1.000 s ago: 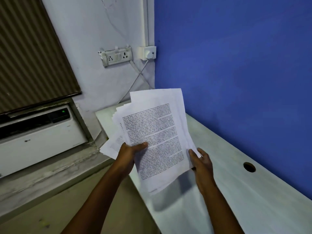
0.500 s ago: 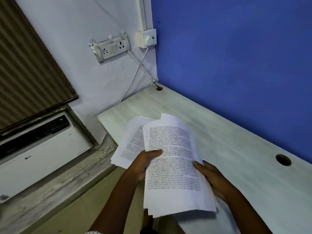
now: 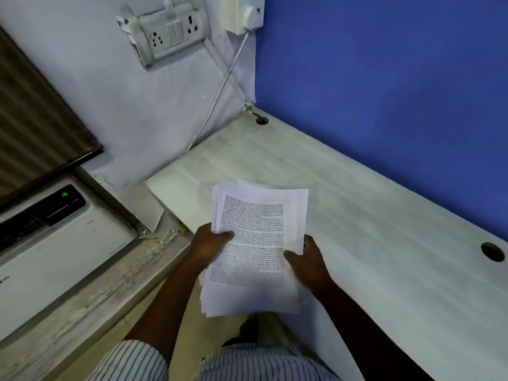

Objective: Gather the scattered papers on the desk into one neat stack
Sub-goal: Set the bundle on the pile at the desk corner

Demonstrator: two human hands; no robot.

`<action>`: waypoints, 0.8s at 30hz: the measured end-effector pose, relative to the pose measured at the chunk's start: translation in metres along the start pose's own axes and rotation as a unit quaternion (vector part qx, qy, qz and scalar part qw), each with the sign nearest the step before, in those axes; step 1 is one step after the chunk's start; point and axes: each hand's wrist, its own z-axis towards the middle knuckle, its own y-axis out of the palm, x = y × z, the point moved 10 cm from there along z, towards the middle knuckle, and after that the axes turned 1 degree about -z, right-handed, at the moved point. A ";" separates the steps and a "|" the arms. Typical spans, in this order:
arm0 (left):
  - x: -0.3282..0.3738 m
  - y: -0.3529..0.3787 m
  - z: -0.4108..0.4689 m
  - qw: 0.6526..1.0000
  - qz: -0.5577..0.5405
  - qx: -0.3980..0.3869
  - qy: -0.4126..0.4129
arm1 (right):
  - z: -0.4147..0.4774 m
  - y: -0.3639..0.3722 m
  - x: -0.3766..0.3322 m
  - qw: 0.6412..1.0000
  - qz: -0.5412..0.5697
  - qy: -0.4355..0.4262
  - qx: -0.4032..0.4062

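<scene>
Two hands held the papers (image 3: 255, 243) as one loose stack above the front edge of the desk (image 3: 371, 215), close to its front left corner. The upper half of the stack lay over the pale top, and the lower half reached past the front edge toward the person's striped shirt (image 3: 247, 361). Whether the sheets touched the top could not be told. The sheet edges were uneven, with several corners fanned out at the top left and along the bottom. The desk's back edge met the blue wall (image 3: 384, 78) and its left end met the white wall, with one cable hole (image 3: 261, 120) in the back left corner and a second hole (image 3: 493, 252) near the back edge far to the right. A broad band of desk top lay between the stack and both walls. Left of the desk, a ledge carried an air conditioner (image 3: 55, 243), well apart from the papers. The left hand (image 3: 210, 244) grasped the stack's left edge, thumb pressed on the printed top sheet and fingers hidden beneath. The right hand (image 3: 308, 262) grasped the right edge lower down, thumb on top and the other fingers tucked under the sheets.
</scene>
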 end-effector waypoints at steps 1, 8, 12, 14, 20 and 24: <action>0.003 -0.013 0.010 0.994 0.100 0.020 0.025 | 0.003 0.012 0.000 0.999 -0.043 0.010 0.003; -0.048 -0.054 0.025 0.943 0.319 0.088 0.003 | -0.003 0.046 0.037 0.964 -0.254 0.063 0.035; -0.073 -0.058 0.035 0.968 0.237 0.063 -0.048 | -0.002 0.045 0.046 0.965 -0.243 0.081 0.062; -0.073 -0.051 0.040 0.977 0.203 0.023 -0.065 | 0.002 0.046 0.046 0.966 -0.239 0.082 0.060; -0.085 -0.011 0.043 0.972 -0.057 -0.159 -0.162 | 0.004 0.047 0.055 0.971 -0.221 0.085 0.013; -0.076 -0.002 0.042 0.971 -0.057 -0.198 -0.120 | 0.009 0.038 0.067 0.982 -0.168 0.081 -0.003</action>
